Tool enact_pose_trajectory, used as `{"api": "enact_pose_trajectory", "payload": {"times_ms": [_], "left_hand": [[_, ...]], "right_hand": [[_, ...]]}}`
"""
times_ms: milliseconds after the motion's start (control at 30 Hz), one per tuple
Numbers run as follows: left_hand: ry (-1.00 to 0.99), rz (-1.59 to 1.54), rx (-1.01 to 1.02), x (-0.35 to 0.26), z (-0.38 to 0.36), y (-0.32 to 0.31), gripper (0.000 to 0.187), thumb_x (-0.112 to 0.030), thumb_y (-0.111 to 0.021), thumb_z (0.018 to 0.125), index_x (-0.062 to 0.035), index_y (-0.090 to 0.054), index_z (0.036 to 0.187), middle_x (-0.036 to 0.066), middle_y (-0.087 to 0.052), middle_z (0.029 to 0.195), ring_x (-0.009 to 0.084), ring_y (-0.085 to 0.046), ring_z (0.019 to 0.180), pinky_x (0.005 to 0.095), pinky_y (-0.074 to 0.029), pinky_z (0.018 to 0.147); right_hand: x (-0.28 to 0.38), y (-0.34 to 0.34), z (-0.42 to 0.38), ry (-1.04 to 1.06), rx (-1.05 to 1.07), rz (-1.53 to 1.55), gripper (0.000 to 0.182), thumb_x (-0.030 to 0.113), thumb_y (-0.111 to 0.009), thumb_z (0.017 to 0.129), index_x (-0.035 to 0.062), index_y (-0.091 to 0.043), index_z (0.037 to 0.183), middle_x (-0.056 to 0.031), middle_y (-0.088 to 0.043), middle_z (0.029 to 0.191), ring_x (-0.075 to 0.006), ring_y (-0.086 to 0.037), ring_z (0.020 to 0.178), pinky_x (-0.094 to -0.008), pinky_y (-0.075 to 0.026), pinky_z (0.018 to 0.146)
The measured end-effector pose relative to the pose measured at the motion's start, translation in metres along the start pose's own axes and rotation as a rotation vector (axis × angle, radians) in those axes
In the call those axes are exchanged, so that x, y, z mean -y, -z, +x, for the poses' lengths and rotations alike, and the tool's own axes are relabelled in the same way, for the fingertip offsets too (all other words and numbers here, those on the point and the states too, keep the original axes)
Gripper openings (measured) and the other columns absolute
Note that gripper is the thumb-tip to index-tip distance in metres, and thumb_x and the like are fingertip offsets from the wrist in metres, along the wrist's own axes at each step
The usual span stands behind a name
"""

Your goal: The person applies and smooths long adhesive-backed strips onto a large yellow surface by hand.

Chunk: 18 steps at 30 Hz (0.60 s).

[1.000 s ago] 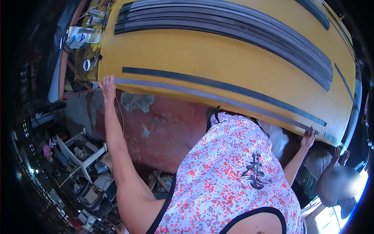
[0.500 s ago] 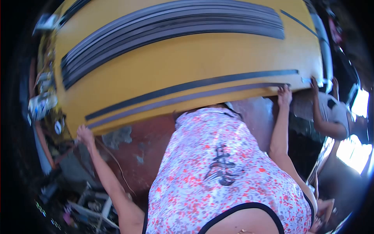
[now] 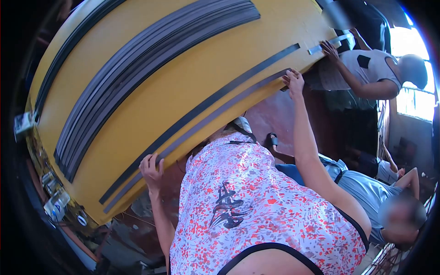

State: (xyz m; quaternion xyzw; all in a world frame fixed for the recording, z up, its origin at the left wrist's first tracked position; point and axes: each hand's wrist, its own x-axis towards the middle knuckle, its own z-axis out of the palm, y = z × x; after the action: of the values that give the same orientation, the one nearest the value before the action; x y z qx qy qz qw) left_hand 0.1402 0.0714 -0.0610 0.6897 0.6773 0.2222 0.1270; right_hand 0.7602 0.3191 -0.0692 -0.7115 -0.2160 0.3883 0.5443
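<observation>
A long grey strip (image 3: pixel 201 133) lies along the near edge of the yellow table (image 3: pixel 183 101). My right hand (image 3: pixel 294 81) pinches its far right end between thumb and fingers. My left hand (image 3: pixel 151 172) rests on the strip left of its middle, with the fingers bent over it; a small dark piece shows beside the fingertips. Just beyond lies a darker strip (image 3: pixel 220 93), parallel and touched by neither hand.
A thick stack of grey strips (image 3: pixel 137 68) lies farther back. At the right, a co-worker (image 3: pixel 357 68) has hands on a short light strip (image 3: pixel 327 44). Another person (image 3: pixel 366 192) is at the lower right. Clutter, with a clear plastic item (image 3: pixel 57 205), lines the left edge.
The view has turned and shifted. My left hand has moved from the strip's left end inward along it. My right hand remains at the right end. The person at the lower right shows more fully.
</observation>
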Motion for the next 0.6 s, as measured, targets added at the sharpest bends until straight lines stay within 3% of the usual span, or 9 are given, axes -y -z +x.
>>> {"api": "enact_pose_trajectory", "payload": {"times_ms": [100,167,200,333,400,467,533,600], "left_hand": [[0.105,0.022,0.050,0.001,-0.003,0.004,0.030,-0.020,-0.076,0.084,-0.0081,-0.069,0.111,0.012,-0.061,0.111,0.0327,-0.058,0.105,0.0450,-0.044,0.092],[0.138,0.037,0.074,0.000,-0.005,0.008,0.030,-0.020,-0.075,0.084,-0.0080,-0.068,0.110,0.012,-0.061,0.111,0.0328,-0.058,0.106,0.0450,-0.044,0.092],[0.158,0.014,0.061,0.044,-0.019,0.027,0.029,-0.019,-0.075,0.084,-0.0079,-0.068,0.110,0.012,-0.061,0.111,0.0330,-0.057,0.107,0.0451,-0.044,0.092],[0.221,0.133,0.113,0.060,-0.017,0.054,0.028,-0.018,-0.073,0.085,-0.0073,-0.067,0.111,0.013,-0.062,0.112,0.0318,-0.058,0.107,0.0453,-0.043,0.093],[0.181,0.153,0.063,0.048,0.000,0.052,0.023,-0.015,-0.069,0.089,-0.0049,-0.068,0.109,0.014,-0.064,0.108,0.0326,-0.060,0.104,0.0449,-0.046,0.091],[0.245,-0.118,-0.032,0.029,0.025,0.037,0.017,-0.010,-0.065,0.092,-0.0025,-0.069,0.108,0.015,-0.066,0.105,0.0340,-0.063,0.099,0.0433,-0.050,0.087],[0.023,-0.157,-0.046,0.001,0.063,0.012,0.016,-0.008,-0.063,0.096,-0.0009,-0.070,0.108,0.015,-0.067,0.105,0.0273,-0.067,0.091,0.0350,-0.054,0.076],[-0.009,-0.293,0.030,-0.052,0.102,-0.011,0.016,-0.008,-0.063,0.094,-0.0017,-0.070,0.107,0.016,-0.068,0.104,0.0344,-0.065,0.096,0.0413,-0.053,0.085]], "right_hand": [[0.009,-0.007,-0.009,0.034,0.045,-0.014,0.032,0.013,-0.074,0.091,0.0016,-0.056,0.115,-0.0087,-0.069,0.095,-0.0181,-0.072,0.075,-0.0255,-0.057,0.058],[0.013,-0.006,-0.009,0.028,0.075,-0.043,0.032,0.014,-0.074,0.091,0.0014,-0.057,0.115,-0.0091,-0.070,0.095,-0.0177,-0.072,0.076,-0.0254,-0.057,0.059],[0.022,-0.033,-0.053,0.077,0.100,-0.078,0.032,0.015,-0.074,0.091,0.0013,-0.058,0.114,-0.0094,-0.071,0.095,-0.0173,-0.072,0.076,-0.0252,-0.056,0.060],[0.022,-0.059,-0.094,0.122,0.226,-0.134,0.029,0.018,-0.074,0.092,-0.0009,-0.062,0.110,-0.0089,-0.072,0.092,-0.0152,-0.072,0.078,-0.0240,-0.055,0.063],[0.019,-0.073,-0.111,0.141,0.217,-0.127,0.028,0.021,-0.074,0.092,-0.0009,-0.065,0.107,-0.0079,-0.072,0.092,-0.0135,-0.070,0.078,-0.0238,-0.054,0.064],[0.014,-0.081,-0.129,0.158,0.307,-0.239,0.026,0.022,-0.073,0.092,-0.0001,-0.067,0.105,-0.0072,-0.072,0.092,-0.0124,-0.068,0.078,-0.0248,-0.053,0.066],[0.011,-0.090,-0.145,0.168,0.321,-0.236,0.025,0.021,-0.072,0.091,-0.0002,-0.069,0.104,-0.0066,-0.072,0.089,-0.0117,-0.066,0.077,-0.0267,-0.053,0.067],[0.006,-0.098,-0.160,0.287,0.385,-0.315,0.026,0.019,-0.072,0.090,-0.0007,-0.070,0.107,-0.0068,-0.071,0.087,-0.0109,-0.066,0.077,-0.0278,-0.053,0.068]]}}
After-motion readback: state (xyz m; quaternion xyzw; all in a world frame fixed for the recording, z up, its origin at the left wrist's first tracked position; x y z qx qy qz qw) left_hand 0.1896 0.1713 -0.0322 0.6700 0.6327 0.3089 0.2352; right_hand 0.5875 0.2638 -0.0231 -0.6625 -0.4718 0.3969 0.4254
